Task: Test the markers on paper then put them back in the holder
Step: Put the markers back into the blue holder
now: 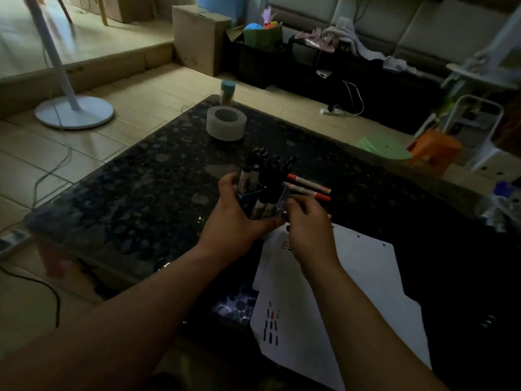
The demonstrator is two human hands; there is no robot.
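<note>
Both forearms reach in from the bottom edge and meet over the middle of the dark speckled counter (141, 179). Left hand (236, 213): palm turned right, thumb low on the near side, fingers up the far side, grip wrapped round the blue holder (248, 197), which sits at the counter's centre just past the paper's far corner. Holder is packed with black markers (267, 165) standing caps up, fanned slightly apart. Right hand (307, 224): back of hand up, fingers curled in tight against the holder's right side; grip is closed, but cannot tell whether it has the holder's edge or the markers beside it. Two red markers (308, 184) lie close to level just above that hand, near ends at the holder's rim, far ends pointing right; cannot tell if they rest on the counter or are held. White paper (366, 277) lies flat under the right forearm, with short red and black strokes (271, 323) in rows near its left edge and a few more by the right wrist. Marker barrels carry labels, too blurred to read; no legible writing anywhere. Further back on the counter: a grey roll (225, 124) and a jar (227, 93) with a teal lid.
</note>
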